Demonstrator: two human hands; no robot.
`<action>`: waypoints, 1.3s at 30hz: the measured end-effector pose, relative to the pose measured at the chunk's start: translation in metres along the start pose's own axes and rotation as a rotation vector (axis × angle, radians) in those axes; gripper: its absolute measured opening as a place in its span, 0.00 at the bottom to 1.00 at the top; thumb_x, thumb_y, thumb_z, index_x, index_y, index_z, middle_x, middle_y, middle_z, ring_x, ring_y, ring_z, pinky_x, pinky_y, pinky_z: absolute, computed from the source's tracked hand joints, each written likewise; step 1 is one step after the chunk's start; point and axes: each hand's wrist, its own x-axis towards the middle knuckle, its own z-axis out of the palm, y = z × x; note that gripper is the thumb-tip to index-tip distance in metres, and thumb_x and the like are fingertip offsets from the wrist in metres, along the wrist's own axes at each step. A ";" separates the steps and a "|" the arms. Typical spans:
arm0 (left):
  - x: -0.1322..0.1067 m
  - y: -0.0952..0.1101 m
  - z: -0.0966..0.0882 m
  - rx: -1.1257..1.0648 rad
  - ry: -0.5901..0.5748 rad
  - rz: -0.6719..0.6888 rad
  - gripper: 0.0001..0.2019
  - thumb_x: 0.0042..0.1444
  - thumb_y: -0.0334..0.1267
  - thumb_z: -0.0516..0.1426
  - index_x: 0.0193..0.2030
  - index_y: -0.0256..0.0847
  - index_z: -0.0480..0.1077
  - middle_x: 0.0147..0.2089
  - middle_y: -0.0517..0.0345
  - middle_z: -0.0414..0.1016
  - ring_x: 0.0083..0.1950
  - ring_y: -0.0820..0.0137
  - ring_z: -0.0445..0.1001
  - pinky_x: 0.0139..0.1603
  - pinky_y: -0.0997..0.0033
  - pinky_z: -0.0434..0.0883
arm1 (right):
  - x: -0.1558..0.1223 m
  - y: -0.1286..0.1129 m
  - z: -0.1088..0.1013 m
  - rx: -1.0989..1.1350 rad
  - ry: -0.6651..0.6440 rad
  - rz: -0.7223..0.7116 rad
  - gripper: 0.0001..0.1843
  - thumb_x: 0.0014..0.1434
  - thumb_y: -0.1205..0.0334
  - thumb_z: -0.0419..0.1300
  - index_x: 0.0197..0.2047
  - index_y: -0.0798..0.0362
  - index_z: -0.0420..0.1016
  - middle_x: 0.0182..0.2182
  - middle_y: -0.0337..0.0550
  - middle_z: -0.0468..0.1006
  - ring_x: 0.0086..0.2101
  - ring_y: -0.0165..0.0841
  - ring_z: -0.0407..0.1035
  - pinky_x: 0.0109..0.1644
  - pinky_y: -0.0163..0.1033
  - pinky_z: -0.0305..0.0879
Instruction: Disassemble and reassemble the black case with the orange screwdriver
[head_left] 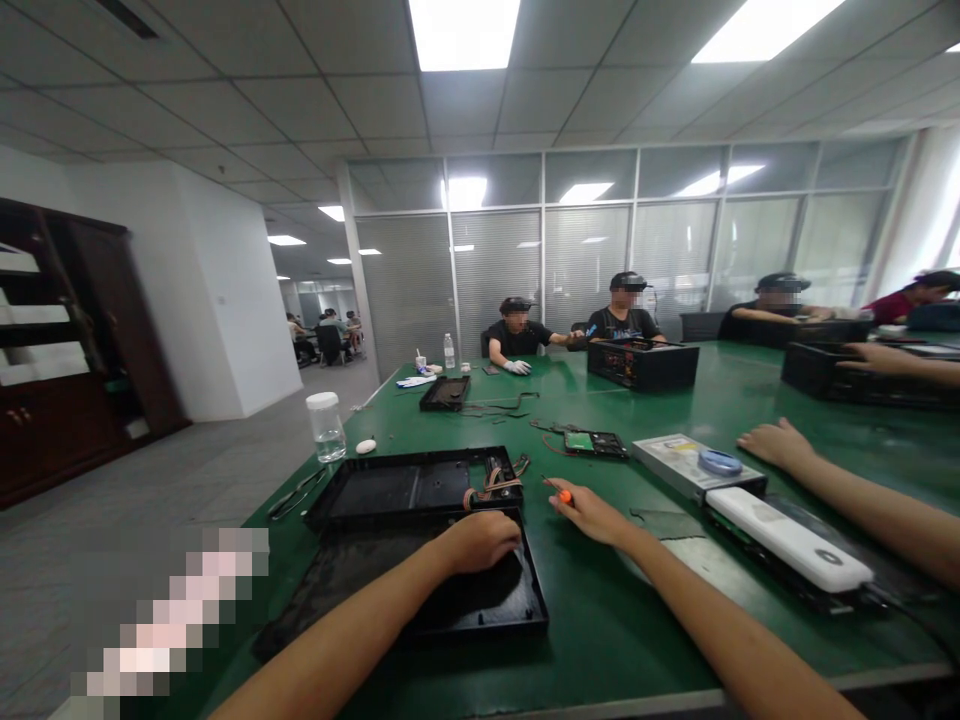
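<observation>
Curling its fingers over the near black tray (517, 600), the left hand (481, 540) is hanging by the tray's far right corner, and whether it is pinching anything cannot be told. Just right of the trays, the right hand (596, 515) is gripping an orange-handled tool (565, 496), while a second black tray (397, 487) is lying beyond the first on the green table (600, 625), holding ribbon cable (495, 486) at its right end.
</observation>
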 end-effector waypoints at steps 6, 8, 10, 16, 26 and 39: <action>0.000 -0.002 0.005 -0.060 -0.069 0.046 0.05 0.51 0.28 0.52 0.34 0.36 0.67 0.34 0.56 0.69 0.38 0.71 0.66 0.41 0.75 0.63 | 0.001 0.004 0.003 0.001 -0.047 0.021 0.26 0.59 0.49 0.46 0.56 0.56 0.60 0.31 0.44 0.74 0.33 0.35 0.68 0.41 0.40 0.62; -0.001 -0.002 0.003 -0.034 -0.051 0.043 0.06 0.51 0.28 0.52 0.36 0.37 0.66 0.35 0.55 0.68 0.39 0.70 0.66 0.42 0.74 0.63 | 0.001 0.006 0.004 -0.004 -0.058 0.027 0.26 0.59 0.50 0.46 0.55 0.56 0.61 0.30 0.43 0.74 0.32 0.34 0.68 0.40 0.39 0.62; -0.003 -0.001 0.001 -0.016 -0.019 0.026 0.09 0.50 0.28 0.52 0.39 0.37 0.65 0.37 0.54 0.67 0.40 0.69 0.66 0.43 0.73 0.63 | 0.001 0.008 0.003 -0.007 -0.052 0.027 0.25 0.58 0.49 0.47 0.54 0.56 0.62 0.30 0.43 0.74 0.33 0.34 0.68 0.41 0.39 0.62; -0.005 0.000 -0.005 -0.032 0.043 0.021 0.18 0.44 0.27 0.53 0.44 0.37 0.64 0.41 0.52 0.65 0.44 0.67 0.64 0.47 0.70 0.63 | 0.001 0.007 -0.001 -0.002 -0.004 0.044 0.26 0.58 0.47 0.46 0.53 0.55 0.63 0.29 0.44 0.74 0.32 0.35 0.68 0.40 0.40 0.62; -0.004 -0.002 -0.007 -0.032 0.076 -0.020 0.17 0.46 0.28 0.53 0.46 0.37 0.66 0.43 0.51 0.65 0.46 0.67 0.64 0.49 0.69 0.62 | 0.000 0.001 -0.005 -0.027 0.017 0.021 0.24 0.58 0.46 0.46 0.47 0.54 0.69 0.32 0.46 0.74 0.34 0.36 0.68 0.41 0.40 0.62; -0.001 -0.013 0.005 0.168 -0.007 0.091 0.09 0.56 0.29 0.50 0.39 0.39 0.70 0.41 0.53 0.67 0.42 0.70 0.64 0.44 0.72 0.62 | 0.001 -0.002 -0.001 -0.062 -0.028 -0.025 0.21 0.60 0.49 0.44 0.41 0.53 0.71 0.25 0.39 0.72 0.27 0.31 0.65 0.34 0.36 0.60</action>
